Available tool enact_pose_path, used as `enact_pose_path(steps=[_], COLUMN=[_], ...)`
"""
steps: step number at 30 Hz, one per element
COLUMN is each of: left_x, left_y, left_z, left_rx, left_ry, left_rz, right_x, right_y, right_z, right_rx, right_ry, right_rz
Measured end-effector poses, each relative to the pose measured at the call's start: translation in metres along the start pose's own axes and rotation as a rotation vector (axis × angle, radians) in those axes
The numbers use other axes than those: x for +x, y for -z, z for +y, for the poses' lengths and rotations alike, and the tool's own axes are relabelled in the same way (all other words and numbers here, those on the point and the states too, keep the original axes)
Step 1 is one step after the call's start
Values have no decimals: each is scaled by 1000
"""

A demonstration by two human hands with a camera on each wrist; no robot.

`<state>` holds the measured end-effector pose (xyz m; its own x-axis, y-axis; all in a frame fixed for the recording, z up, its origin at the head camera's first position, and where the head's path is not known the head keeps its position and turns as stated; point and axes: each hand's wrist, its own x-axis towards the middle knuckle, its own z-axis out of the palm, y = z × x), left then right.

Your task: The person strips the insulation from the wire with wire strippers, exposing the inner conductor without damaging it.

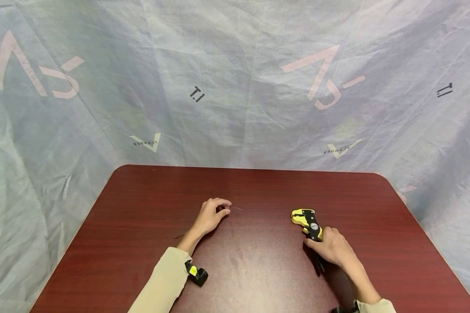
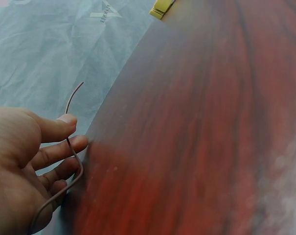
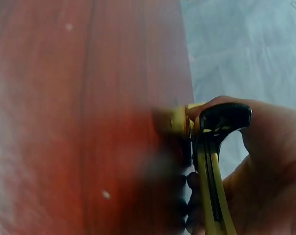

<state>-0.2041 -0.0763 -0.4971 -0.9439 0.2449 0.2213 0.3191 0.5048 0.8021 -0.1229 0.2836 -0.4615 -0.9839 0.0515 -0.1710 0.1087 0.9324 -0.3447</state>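
Observation:
Between thumb and forefinger, my left hand pinches a thin brown wire. One short curved end pokes past the fingertips, and the bent remainder trails back along the palm toward the wrist. On the right, my right hand grips a yellow and black wire stripper by its handles, with its head pointing away from me and slightly left. The right wrist view shows the stripper's handle up close, while its head is partly hidden and blurred there. The wire and stripper are well apart.
Both hands are over a dark red wood-grain table with rounded far corners. A grey printed cloth hangs behind it and along its sides. Black wrist cameras are strapped at both sleeves.

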Motion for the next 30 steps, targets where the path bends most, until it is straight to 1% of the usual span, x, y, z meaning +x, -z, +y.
enact_pose_path(steps=[4, 14, 17, 21, 23, 27, 30], left_x=[0, 0, 0, 0, -1, -1, -1], left_y=[0, -2, -2, -2, -1, -1, 0], left_z=[0, -2, -2, -1, -1, 0, 1], left_rx=[-4, 9, 10, 7, 2, -6, -7], left_ry=[6, -6, -8, -6, -2, 7, 10], left_rz=[4, 8, 5, 6, 8, 12, 18], right_x=[1, 4, 5, 6, 6, 6, 6], right_y=[4, 16, 18, 21, 21, 22, 23], right_z=[-1, 0, 3, 6, 8, 10, 12], right_rx=[25, 145, 171, 209, 247, 384, 465], right_ry=[2, -114, -120, -98, -92, -75, -67], right_rz=[-43, -179, -217, -254, -270, -307, -335])
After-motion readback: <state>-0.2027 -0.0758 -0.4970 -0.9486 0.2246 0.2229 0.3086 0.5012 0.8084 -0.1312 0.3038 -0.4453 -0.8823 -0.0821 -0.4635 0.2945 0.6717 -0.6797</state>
